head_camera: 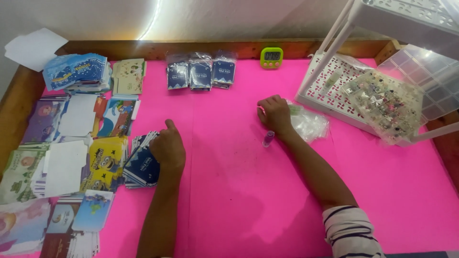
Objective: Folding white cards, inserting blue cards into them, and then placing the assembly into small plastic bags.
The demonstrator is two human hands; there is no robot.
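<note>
Both hands rest apart — left hand point(168, 148) touching blue cards point(142, 167), right hand point(274, 113) beside bags point(308, 124).

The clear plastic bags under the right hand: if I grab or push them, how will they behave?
The clear plastic bags look crumpled and thin, so probably floppy and very light. Glossy film suggests they may slide on the pink table and slip apart. The right hand rests at their edge; a push would likely bunch them.
</note>
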